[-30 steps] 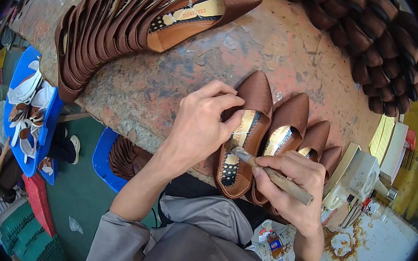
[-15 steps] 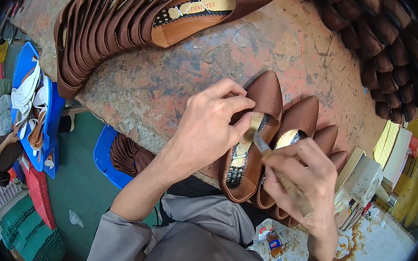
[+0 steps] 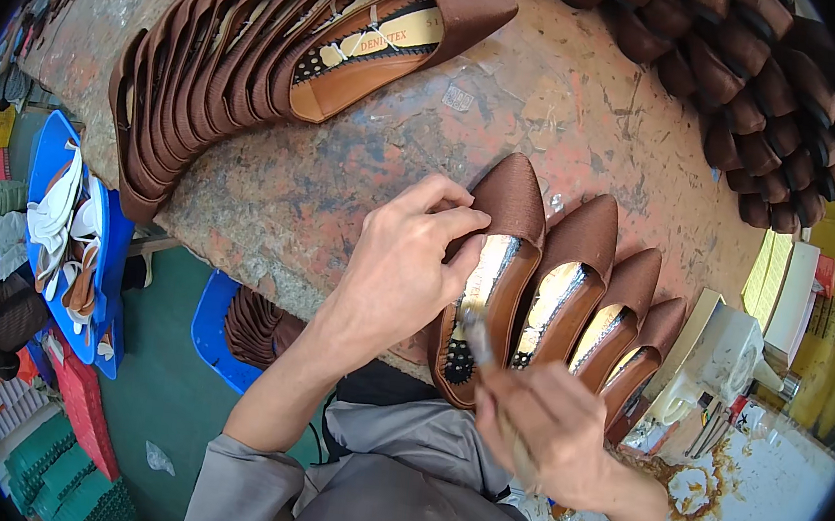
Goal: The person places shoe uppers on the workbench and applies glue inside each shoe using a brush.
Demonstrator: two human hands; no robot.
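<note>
A brown pointed shoe (image 3: 512, 197) lies before me with its toe away from me. My left hand (image 3: 409, 245) is closed in a pinch on the left edge of its upper. My right hand (image 3: 550, 426), slightly blurred, grips a brush (image 3: 481, 341) with a flat metal ferrule. The bristles are over the middle to heel part of this shoe's insole, where a shiny gold strip runs down to a black dotted patch; whether they touch is hard to tell. More brown shoes (image 3: 580, 238) of the same kind lie side by side to the right, with glossy gold insoles.
A long nested row of brown shoes (image 3: 205, 69) lies on the worn table (image 3: 369, 135). Dark brown shoes (image 3: 754, 102) are piled at far right. Blue bins (image 3: 108, 261) with white and tan pieces stand left; another person's arm shows there. A stained white surface (image 3: 766, 505) is lower right.
My right hand has drawn the brush toward me, from near the shoe's upper to lower down the insole. My left hand keeps its pinch. The whole view has shifted slightly.
</note>
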